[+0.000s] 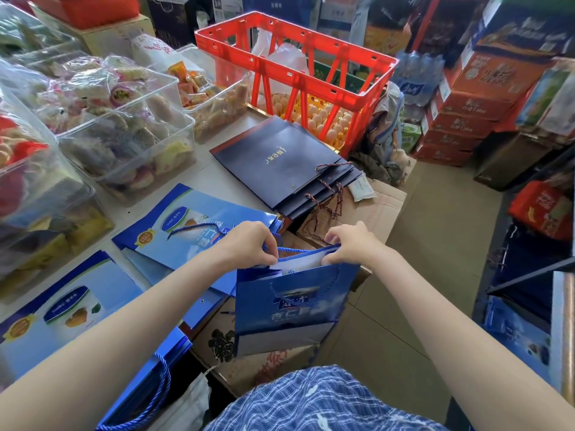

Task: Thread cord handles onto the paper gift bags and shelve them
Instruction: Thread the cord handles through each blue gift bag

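A blue paper gift bag (289,309) stands upright in front of me, its top edge held apart. My left hand (249,244) pinches a blue cord (294,250) at the bag's left top corner. My right hand (351,244) pinches the bag's top edge at the right corner. The cord runs between both hands along the rim. A second cord handle hangs on the bag's near face. More flat blue bags (193,225) lie on the table to the left, one with a cord on it. A stack of dark navy bags (280,157) with red-blue cords lies further back.
Clear plastic tubs of wrapped snacks (118,119) fill the table's left side. A red plastic crate (298,73) over egg trays stands behind the navy bags. Cardboard boxes (373,206) lie under the bag. Stacked red cartons (466,113) and a metal shelf (535,269) line the right.
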Motion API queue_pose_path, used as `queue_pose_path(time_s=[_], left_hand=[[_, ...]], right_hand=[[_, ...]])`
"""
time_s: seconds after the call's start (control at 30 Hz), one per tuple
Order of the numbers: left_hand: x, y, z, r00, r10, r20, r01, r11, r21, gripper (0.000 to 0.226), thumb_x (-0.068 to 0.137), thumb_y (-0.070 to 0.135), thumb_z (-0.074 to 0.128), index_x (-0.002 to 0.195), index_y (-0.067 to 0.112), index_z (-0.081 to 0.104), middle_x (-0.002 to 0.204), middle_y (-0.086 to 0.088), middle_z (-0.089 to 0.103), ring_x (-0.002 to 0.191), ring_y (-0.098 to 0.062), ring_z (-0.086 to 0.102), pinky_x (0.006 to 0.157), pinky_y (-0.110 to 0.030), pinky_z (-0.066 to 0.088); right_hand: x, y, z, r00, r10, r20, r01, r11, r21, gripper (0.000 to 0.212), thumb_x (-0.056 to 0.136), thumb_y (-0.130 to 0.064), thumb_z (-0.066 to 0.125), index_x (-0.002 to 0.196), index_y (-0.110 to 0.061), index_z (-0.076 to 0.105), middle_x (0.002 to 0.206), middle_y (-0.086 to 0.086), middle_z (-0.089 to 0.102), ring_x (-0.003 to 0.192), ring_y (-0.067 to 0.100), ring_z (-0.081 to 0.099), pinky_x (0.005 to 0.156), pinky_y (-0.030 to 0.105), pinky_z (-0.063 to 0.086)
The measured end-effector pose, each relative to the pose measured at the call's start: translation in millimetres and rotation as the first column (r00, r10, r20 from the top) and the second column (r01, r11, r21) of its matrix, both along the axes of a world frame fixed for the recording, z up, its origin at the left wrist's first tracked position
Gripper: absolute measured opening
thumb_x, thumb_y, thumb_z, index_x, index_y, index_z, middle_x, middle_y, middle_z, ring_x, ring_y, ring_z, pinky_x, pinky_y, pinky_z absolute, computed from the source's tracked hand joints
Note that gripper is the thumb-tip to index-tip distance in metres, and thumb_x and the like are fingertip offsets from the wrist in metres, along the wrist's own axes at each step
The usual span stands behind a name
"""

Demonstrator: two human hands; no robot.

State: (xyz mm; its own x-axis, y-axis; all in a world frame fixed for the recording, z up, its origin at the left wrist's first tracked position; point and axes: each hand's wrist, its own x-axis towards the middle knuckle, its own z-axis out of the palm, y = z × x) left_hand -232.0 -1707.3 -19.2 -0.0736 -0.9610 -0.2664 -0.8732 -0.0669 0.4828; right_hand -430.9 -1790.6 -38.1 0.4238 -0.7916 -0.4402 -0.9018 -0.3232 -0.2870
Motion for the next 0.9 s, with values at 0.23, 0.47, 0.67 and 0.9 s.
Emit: queue_pose_path(time_s=[0.23, 0.47, 0.67, 0.9], left_hand=[[16.6, -0.2, 0.4, 0.991, 0.100, 0.090, -0.102, 0.995, 0.017, 0.007, 0.079, 0.018, 0.064, 0.074, 0.018, 0.069, 0.072, 0.007, 0.053, 0.072, -0.011, 0.048, 0.052, -0.019, 0.034], [34.2, -0.9, 1.7, 0.972, 0.002, 0.235, 0.014, 0.998, -0.069, 0.009, 0.080, 0.030, 0.065, 0.088, 0.027, 0.066, 0.096, 0.006, 0.044, 0.106, -0.020, 0.039, 0.078, -0.029, 0.030], [-12.5, -3.1, -8.2, 0.929, -0.181, 0.323, 0.249, 0.951, -0.184, 0.025, 0.085, 0.043, 0.058, 0.097, 0.022, 0.061, 0.115, 0.003, 0.047, 0.113, -0.019, 0.037, 0.091, -0.031, 0.026], [-40.3, -21.4, -22.3, 0.978, 0.082, 0.193, -0.030, 0.967, -0.255, 0.013, 0.092, 0.026, 0.045, 0.080, 0.022, 0.044, 0.092, -0.012, 0.065, 0.093, -0.031, 0.056, 0.077, -0.030, 0.028]], right_hand=[[5.3, 15.7, 0.2, 0.954, 0.095, 0.283, -0.089, 0.996, -0.032, 0.012, 0.089, -0.026, 0.061, 0.094, -0.015, 0.061, 0.104, -0.001, 0.049, 0.095, 0.015, 0.050, 0.085, 0.028, 0.043], [16.1, 21.5, 11.0, 0.922, 0.207, 0.327, -0.159, 0.973, -0.169, 0.010, 0.090, -0.018, 0.061, 0.084, -0.010, 0.065, 0.090, 0.000, 0.054, 0.084, 0.018, 0.051, 0.076, 0.029, 0.044], [12.8, 4.9, 31.0, 0.870, 0.405, 0.282, -0.356, 0.911, -0.210, 0.009, 0.086, -0.012, 0.065, 0.086, -0.003, 0.067, 0.100, 0.011, 0.056, 0.087, 0.017, 0.048, 0.086, 0.031, 0.041], [-18.6, 6.6, 0.0, 0.841, 0.244, 0.483, -0.098, 0.947, -0.307, 0.018, 0.078, -0.022, 0.075, 0.068, -0.007, 0.071, 0.112, -0.003, 0.049, 0.108, 0.012, 0.040, 0.092, 0.024, 0.034]])
